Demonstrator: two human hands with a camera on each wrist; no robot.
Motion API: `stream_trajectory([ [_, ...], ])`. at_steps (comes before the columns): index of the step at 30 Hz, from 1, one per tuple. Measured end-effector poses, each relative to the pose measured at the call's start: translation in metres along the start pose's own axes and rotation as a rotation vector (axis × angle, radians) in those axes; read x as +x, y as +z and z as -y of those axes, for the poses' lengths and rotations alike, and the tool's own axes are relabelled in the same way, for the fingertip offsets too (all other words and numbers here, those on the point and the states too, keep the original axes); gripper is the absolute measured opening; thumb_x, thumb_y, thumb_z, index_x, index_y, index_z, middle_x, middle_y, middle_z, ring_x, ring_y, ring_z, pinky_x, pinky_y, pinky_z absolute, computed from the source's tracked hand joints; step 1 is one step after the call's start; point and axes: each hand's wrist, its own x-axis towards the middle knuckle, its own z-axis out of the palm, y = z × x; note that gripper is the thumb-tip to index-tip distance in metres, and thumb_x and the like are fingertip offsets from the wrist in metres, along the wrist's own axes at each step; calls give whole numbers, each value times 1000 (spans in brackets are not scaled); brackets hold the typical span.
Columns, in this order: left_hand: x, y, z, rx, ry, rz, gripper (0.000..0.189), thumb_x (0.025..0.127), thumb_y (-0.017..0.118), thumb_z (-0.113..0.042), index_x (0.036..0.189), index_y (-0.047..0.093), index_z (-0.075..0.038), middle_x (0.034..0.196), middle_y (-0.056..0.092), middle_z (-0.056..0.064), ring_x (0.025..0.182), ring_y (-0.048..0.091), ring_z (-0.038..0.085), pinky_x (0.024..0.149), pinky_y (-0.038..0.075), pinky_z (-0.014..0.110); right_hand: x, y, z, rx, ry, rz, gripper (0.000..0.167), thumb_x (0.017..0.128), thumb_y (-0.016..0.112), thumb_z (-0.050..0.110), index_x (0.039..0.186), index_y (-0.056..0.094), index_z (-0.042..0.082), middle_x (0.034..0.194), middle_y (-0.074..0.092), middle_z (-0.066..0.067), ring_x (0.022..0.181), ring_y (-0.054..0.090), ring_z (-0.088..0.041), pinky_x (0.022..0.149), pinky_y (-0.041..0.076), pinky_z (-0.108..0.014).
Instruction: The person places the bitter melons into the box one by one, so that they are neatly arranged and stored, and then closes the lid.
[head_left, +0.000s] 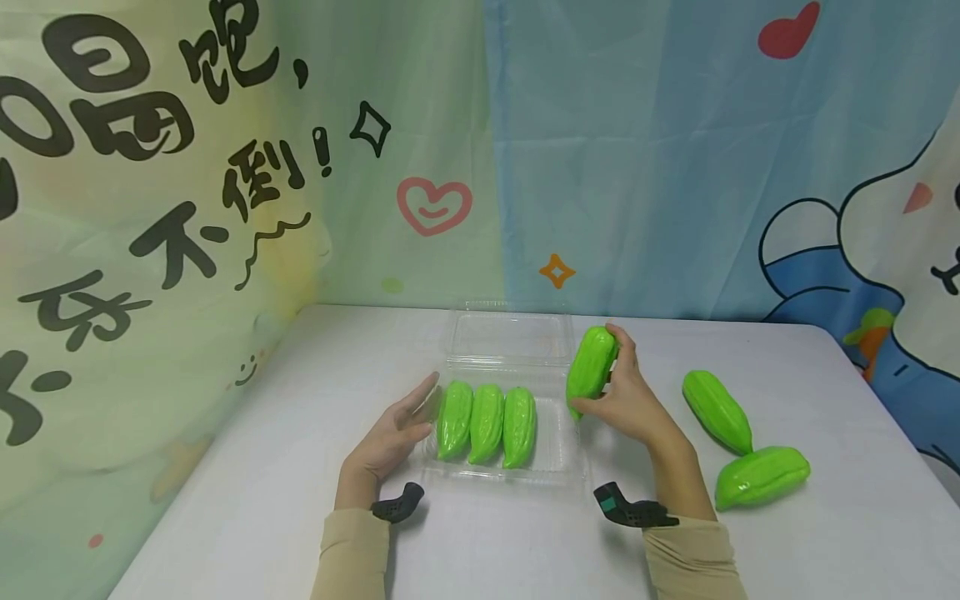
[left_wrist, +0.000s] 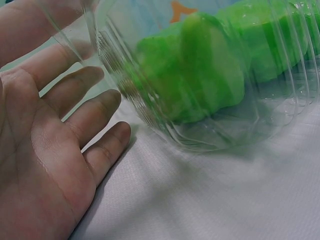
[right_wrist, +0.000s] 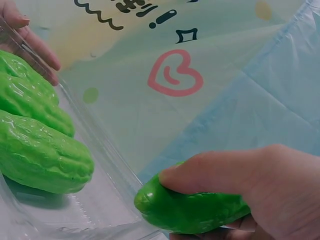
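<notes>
My right hand (head_left: 626, 398) grips a glossy green bitter melon (head_left: 592, 363) between thumb and fingers, above the right side of a clear plastic box (head_left: 555, 458). In the right wrist view my thumb (right_wrist: 210, 172) lies along the held bitter melon (right_wrist: 192, 212), near its tip. Three more bitter melons (head_left: 487, 423) lie side by side in the left part of the box, whose hinged lid (head_left: 512, 335) is folded back. At the box's left wall, my left hand (head_left: 388, 442) has its fingers extended; the left wrist view shows the fingertips (left_wrist: 112, 100) right beside the ribbed wall.
Two other bitter melons, one (head_left: 717, 412) behind the other (head_left: 762, 477), lie on the white table (head_left: 247, 525) to the right of my right forearm. A printed curtain (head_left: 645, 167) hangs behind the table and along its left side.
</notes>
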Motion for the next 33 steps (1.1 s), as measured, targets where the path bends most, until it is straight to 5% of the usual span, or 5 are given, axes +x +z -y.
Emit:
stream_trajectory([
  [11,-1,2,-3,5,-15,-24,78,85,68,-10,150,27,-26,159,16,-9,148,14,23,120,3,46,0,4,1,38,-49,53,114,74,81,16,149,-4,21,147,18,-21,111,54,-43,81,56,-42],
  [21,-1,3,-3,3,-11,-20,78,85,68,-11,150,27,-26,159,17,-10,147,15,23,120,4,45,2,5,8,-5,-62,100,112,68,85,17,152,10,20,139,35,-17,96,60,-31,71,57,-34],
  [33,0,2,-1,-6,-2,-11,80,84,70,-15,150,27,-26,160,16,-8,148,14,24,120,4,46,3,8,12,-92,-38,152,104,67,86,22,149,23,23,138,44,-15,108,59,-33,79,57,-37],
])
